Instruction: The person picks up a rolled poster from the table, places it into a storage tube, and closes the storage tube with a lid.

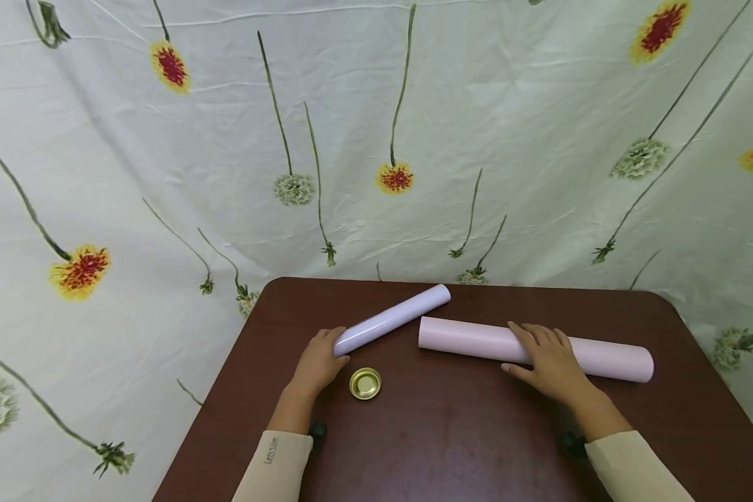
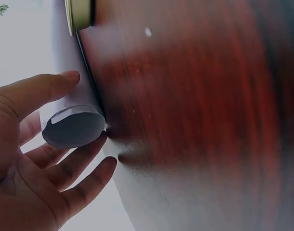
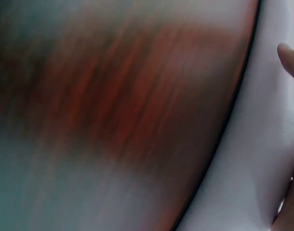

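A shiny lilac roll point(image 1: 394, 319), hollow at its near end, lies slanted on the table. My left hand point(image 1: 316, 366) is at that end. In the left wrist view its thumb lies on the side of the lilac roll point(image 2: 70, 94), and the fingers pass round behind it. To the right, a wider pale pink roll point(image 1: 609, 359) lies crosswise. Spread fingers of my right hand point(image 1: 552, 366) rest over its middle, the thumb along its near side. The right wrist view shows the pink roll point(image 3: 248, 144) with only parts of that hand.
A small round gold dish point(image 1: 365, 383) sits on the dark brown table point(image 1: 439, 432), just right of my left hand. Behind the table's far edge hangs a white cloth point(image 1: 351, 230) printed with flowers.
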### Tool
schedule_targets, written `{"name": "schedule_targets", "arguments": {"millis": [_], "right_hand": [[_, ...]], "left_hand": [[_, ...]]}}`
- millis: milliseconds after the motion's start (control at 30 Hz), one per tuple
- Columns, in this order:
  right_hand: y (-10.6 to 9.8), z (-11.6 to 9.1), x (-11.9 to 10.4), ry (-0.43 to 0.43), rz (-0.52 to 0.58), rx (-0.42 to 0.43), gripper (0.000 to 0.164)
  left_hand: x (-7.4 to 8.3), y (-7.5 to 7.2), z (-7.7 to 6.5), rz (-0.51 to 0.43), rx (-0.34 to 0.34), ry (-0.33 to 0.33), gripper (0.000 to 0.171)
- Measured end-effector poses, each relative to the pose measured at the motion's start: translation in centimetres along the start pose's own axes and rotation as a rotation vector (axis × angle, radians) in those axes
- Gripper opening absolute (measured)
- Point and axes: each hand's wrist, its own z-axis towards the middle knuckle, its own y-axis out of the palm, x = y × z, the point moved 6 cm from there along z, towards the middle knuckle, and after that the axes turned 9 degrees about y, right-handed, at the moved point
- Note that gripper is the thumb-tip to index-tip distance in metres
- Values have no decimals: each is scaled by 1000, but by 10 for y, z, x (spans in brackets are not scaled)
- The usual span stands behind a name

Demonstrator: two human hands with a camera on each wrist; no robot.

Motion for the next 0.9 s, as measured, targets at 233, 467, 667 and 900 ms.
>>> {"name": "schedule_targets", "arguments": {"millis": [233, 467, 667, 900], "right_hand": [[1, 5, -1, 17, -10, 10, 74], [-3, 11, -4, 35, 18, -10, 72], [0, 14, -9, 54, 11, -32, 72], [5, 13, -13, 47, -43, -8, 70]], "left_hand": [[1, -2, -2, -16, 8, 13, 57], [-3, -6, -5, -102, 2, -32, 55], [-4, -11, -9, -233, 35, -94, 54], [-7, -13, -14, -369, 97, -164, 51]]}}
